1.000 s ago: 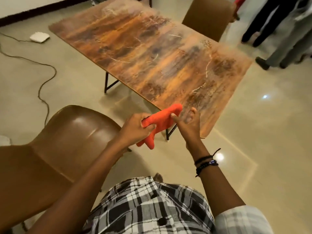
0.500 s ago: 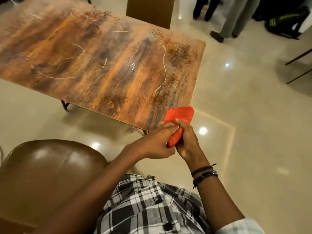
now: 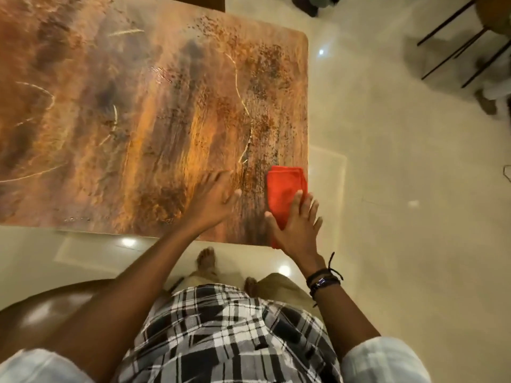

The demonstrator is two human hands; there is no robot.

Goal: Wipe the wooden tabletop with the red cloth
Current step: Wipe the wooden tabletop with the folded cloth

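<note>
At the wooden tabletop's [image 3: 138, 120] five o'clock corner, your flat right hand [image 3: 297, 230] presses the folded red cloth [image 3: 284, 186]; your left hand [image 3: 210, 200] rests open.

This looks like a shared indoor room, perhaps a dining or meeting hall, though which cannot be told. A glossy cream tiled floor [image 3: 387, 189] carries bright round light reflections [image 3: 321, 52]. A large rectangular wooden tabletop with worn orange-brown grain [image 3: 138, 120] has a smooth brown moulded chair [image 3: 41, 313] near it. Thin black metal furniture legs [image 3: 453, 48] stand well apart, and another person's dark shoe [image 3: 305, 4] shows at the top edge.
</note>
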